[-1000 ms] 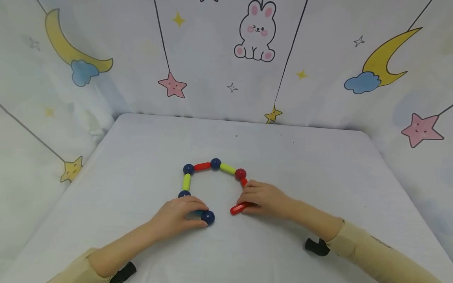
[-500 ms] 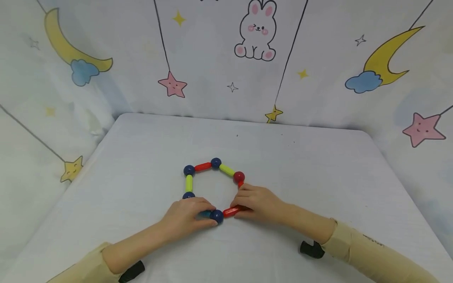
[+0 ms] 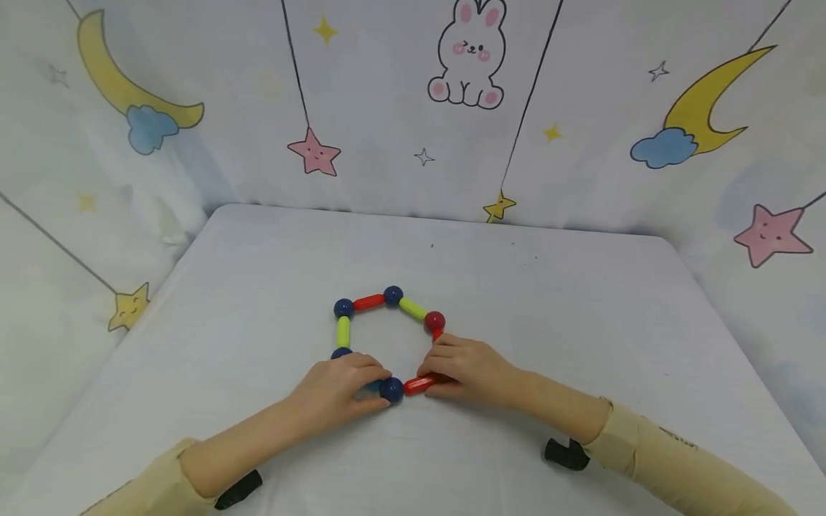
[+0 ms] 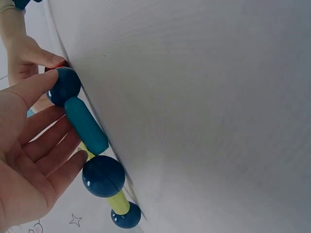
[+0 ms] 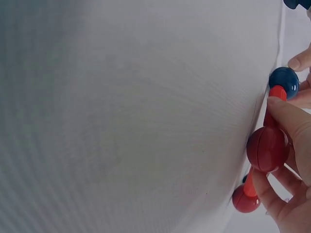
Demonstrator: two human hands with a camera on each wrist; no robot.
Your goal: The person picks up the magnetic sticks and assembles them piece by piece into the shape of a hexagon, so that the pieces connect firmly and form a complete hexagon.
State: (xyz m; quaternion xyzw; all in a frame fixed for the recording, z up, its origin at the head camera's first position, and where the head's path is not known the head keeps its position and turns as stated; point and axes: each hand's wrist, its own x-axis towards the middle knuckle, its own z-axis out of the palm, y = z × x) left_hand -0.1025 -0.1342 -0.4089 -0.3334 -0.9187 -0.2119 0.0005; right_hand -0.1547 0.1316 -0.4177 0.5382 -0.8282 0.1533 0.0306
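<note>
A ring of magnetic rods and balls lies on the white table. My left hand (image 3: pixel 340 387) grips its near left side, the thumb at a dark blue ball (image 3: pixel 391 390) and the fingers along a teal rod (image 4: pixel 86 125). Opposite, my right hand (image 3: pixel 470 373) pinches a red rod (image 3: pixel 421 384) whose tip meets that blue ball. A red ball (image 5: pixel 267 149) sits at the rod's other end, under the right hand and hidden in the head view. Farther round are another red ball (image 3: pixel 435 322), two yellow-green rods, a red rod (image 3: pixel 369 302) and more blue balls (image 3: pixel 393 295).
The table (image 3: pixel 548 301) is covered with a white cloth and backed by a cloth wall printed with a rabbit (image 3: pixel 471 57), moons and stars. Black wrist pieces (image 3: pixel 566 454) show below both forearms.
The gap at the ring's near side has closed: the left hand's blue ball moved right, the right hand's red rod moved left, and they met. Since then both have shifted only slightly.
</note>
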